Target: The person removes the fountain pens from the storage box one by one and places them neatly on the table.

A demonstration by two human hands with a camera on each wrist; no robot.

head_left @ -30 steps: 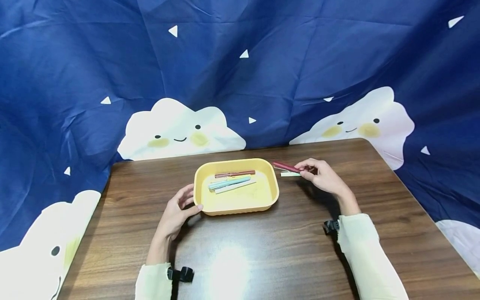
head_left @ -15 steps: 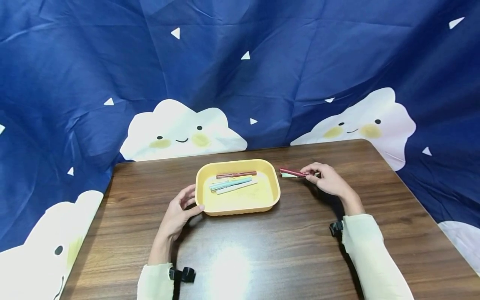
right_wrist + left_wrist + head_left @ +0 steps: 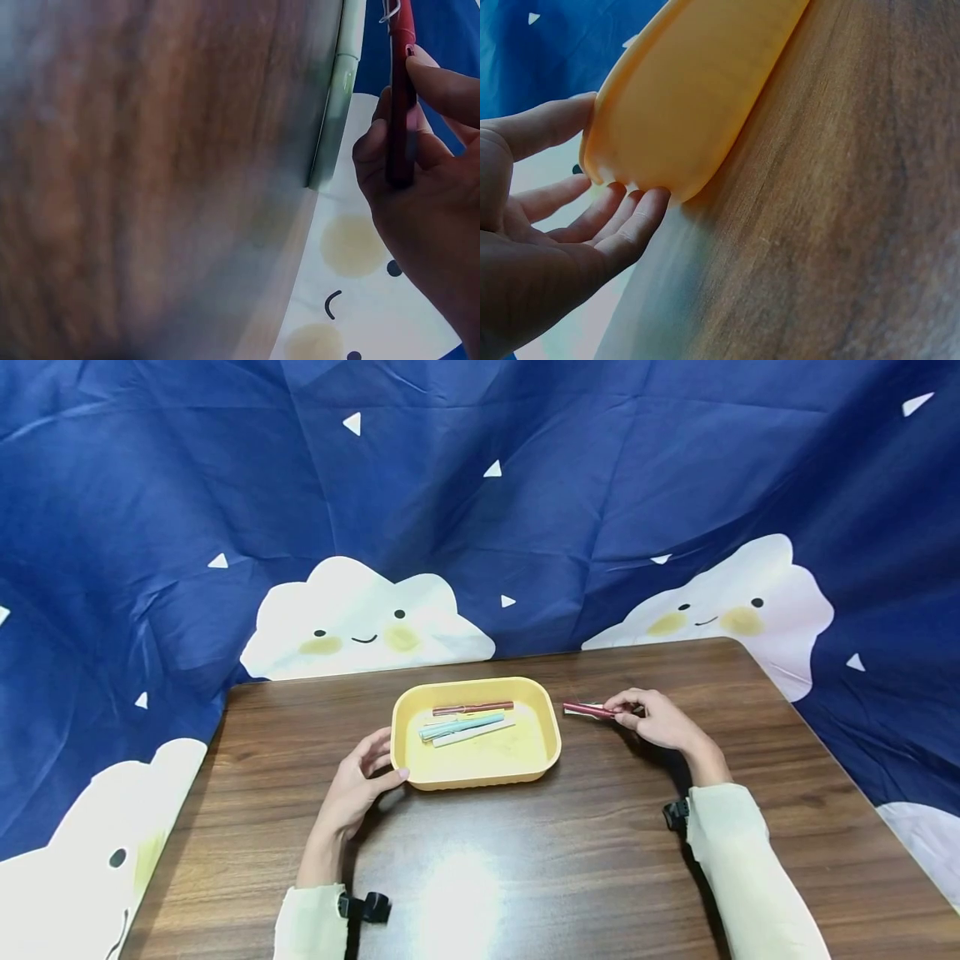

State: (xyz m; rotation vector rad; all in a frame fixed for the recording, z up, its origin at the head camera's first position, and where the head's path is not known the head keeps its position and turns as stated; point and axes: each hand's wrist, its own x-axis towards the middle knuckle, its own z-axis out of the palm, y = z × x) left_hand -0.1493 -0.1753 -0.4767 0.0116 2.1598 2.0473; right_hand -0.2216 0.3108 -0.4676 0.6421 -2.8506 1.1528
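Note:
My right hand (image 3: pixel 658 720) pinches a dark red pen (image 3: pixel 587 709) between thumb and fingers, just right of the yellow tray (image 3: pixel 480 783). In the right wrist view, the red pen (image 3: pixel 402 112) shows its metal clip near the top. A pale green pen (image 3: pixel 337 112) lies on the wooden table beside it; in the head view the red pen mostly covers it. My left hand (image 3: pixel 358 785) holds the tray's left end, thumb at the rim and fingers against the outer wall, as the left wrist view shows on the tray wall (image 3: pixel 667 105).
Inside the tray lie a red pen (image 3: pixel 472 708), a light blue pen (image 3: pixel 480 722), a white pen (image 3: pixel 474 733) and a partly hidden yellowish one. A blue curtain (image 3: pixel 525 527) with clouds hangs behind the table (image 3: pixel 585 860).
My right hand has moved slightly right and down with the red pen, which now overlaps the green pen in the head view. The left hand stays at the tray.

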